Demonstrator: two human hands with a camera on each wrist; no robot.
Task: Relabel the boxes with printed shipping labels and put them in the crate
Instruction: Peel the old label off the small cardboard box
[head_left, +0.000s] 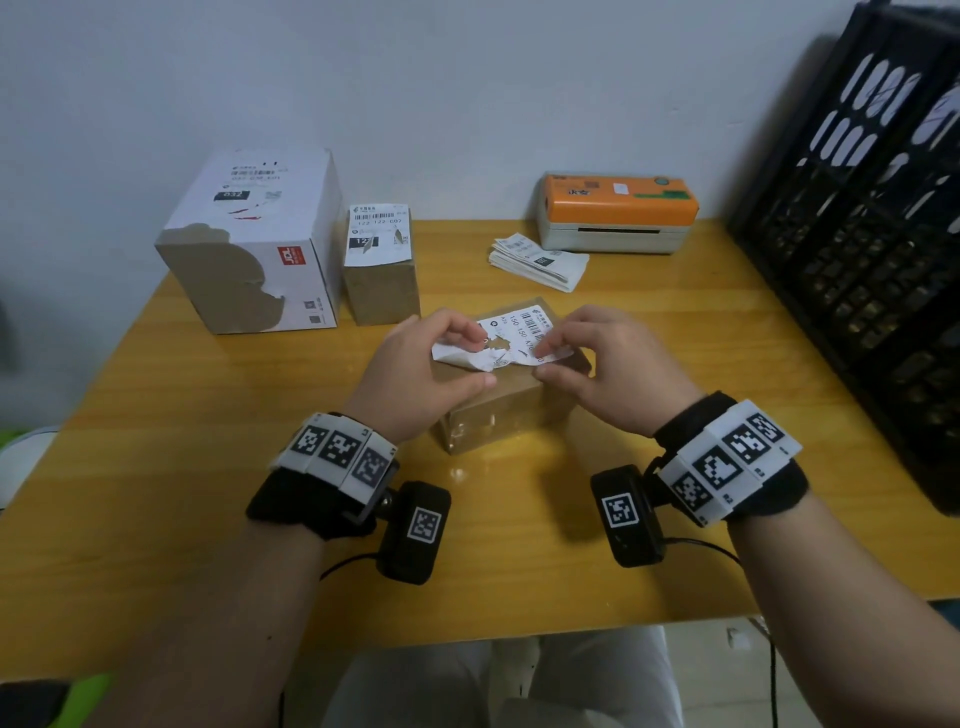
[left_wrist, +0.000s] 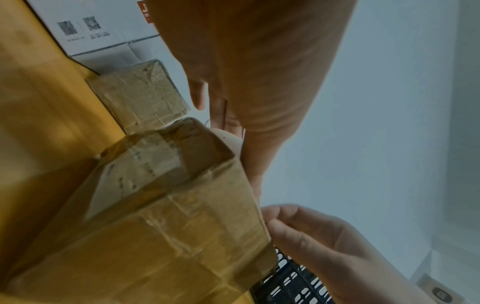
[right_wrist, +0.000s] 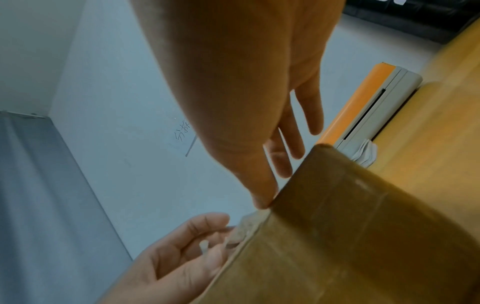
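Note:
A small brown taped box (head_left: 498, 415) stands mid-table, with a torn white shipping label (head_left: 519, 332) on its top. My left hand (head_left: 483, 358) pinches the label's left part, which is peeled up and curled. At the label's near right edge my right hand (head_left: 543, 361) has thumb and forefinger closed on the paper. The left wrist view shows the box (left_wrist: 155, 226) from its side, with the right hand (left_wrist: 324, 246) beyond it. The right wrist view shows my thumb at the top edge of the box (right_wrist: 337, 236). The black crate (head_left: 857, 234) stands at the right.
A large white box (head_left: 254, 244) and a smaller brown box (head_left: 382, 265), both with torn labels, stand at the back left. An orange-topped label printer (head_left: 618, 213) sits at the back, with a stack of printed labels (head_left: 540, 260) in front of it.

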